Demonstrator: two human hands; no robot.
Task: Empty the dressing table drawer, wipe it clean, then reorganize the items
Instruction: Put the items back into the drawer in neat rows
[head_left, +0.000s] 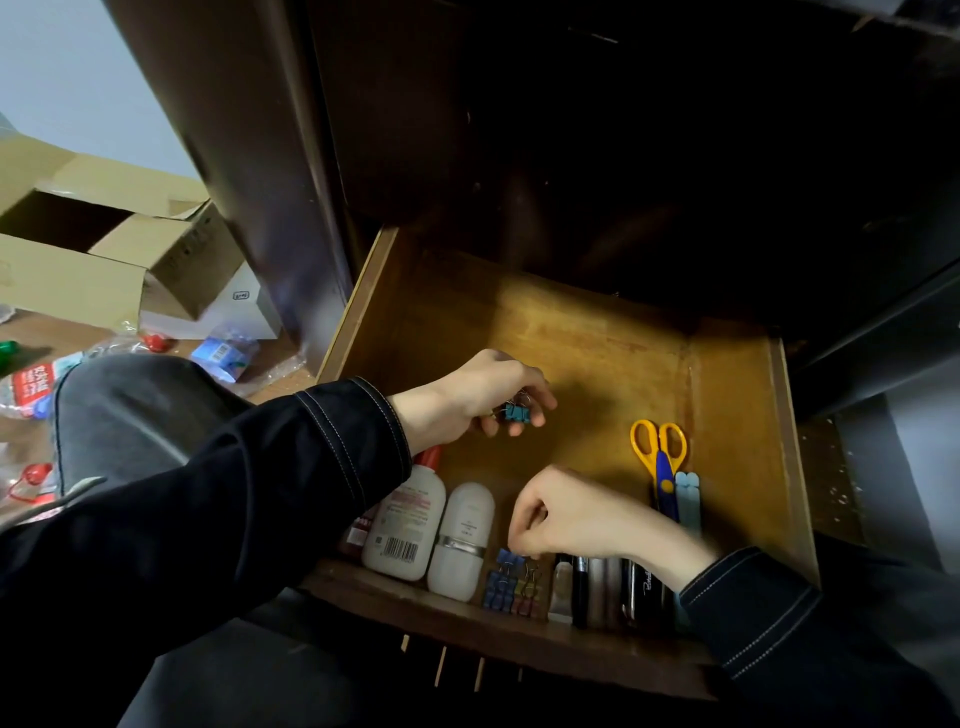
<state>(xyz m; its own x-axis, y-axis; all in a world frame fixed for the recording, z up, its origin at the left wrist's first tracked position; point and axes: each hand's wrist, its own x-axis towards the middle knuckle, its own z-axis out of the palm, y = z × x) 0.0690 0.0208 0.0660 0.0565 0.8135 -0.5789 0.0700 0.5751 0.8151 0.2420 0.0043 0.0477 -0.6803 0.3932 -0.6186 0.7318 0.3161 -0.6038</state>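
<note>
The wooden drawer (571, 338) is pulled open, and most of its floor is bare. The items lie in one line along the near wall: a white bottle (405, 525) with a barcode, a capsule-shaped bottle (462, 540), a row of binder clips (511, 590) and some pens (597, 582). The scissors (660, 452) lie further to the right. The left hand (483, 400) is above the middle of the drawer floor, its fingers curled around a teal binder clip (517, 413), perhaps more than one. The right hand (566, 514) is bent down over the far end of the clip row. Its fingertips are closed together and seem to pinch a blue binder clip (509, 558), though the contact itself is partly hidden. I judge this to be the reorganizing step, with the clips being added to their row. Such clips are light, stiff and small, with smooth painted bodies and loose wire handles that swing. It is therefore better to pinch the body by its two flat sides than to take the wires. Placed carelessly, a clip can push its neighbours out of line. On the floor to the far left stands an open cardboard box (104, 234).
</note>
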